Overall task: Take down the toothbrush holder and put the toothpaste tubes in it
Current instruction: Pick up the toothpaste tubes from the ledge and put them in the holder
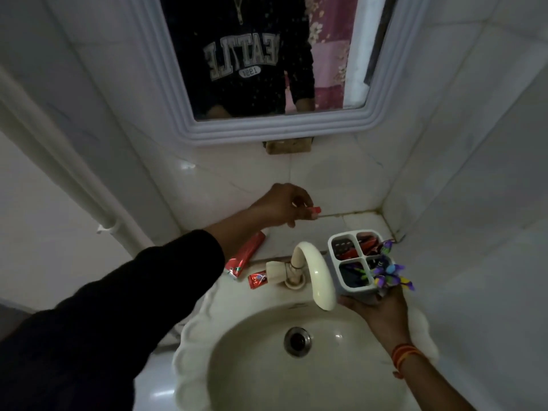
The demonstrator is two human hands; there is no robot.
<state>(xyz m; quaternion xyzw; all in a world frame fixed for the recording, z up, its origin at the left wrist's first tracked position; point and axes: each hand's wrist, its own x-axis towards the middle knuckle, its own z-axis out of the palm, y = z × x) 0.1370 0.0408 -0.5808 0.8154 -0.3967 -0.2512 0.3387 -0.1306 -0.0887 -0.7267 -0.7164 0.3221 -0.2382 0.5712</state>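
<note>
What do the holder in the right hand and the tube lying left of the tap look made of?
The toothbrush holder looks like moulded matte plastic: pale, with thin, even walls dividing its compartments. The long toothpaste tube looks like glossy laminate or foil-faced plastic, judging by the sheen on its red skin and its flat crimped end; which one is unclear.

mirror (pixel 184 84) | reflected sweatshirt (pixel 243 54) | mirrored text "SEATTLE", first letter hidden | "1991"

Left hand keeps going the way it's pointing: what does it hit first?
Probably the tiled back wall behind the ledge. The left hand, pinching a small red item... correction: red item
</note>
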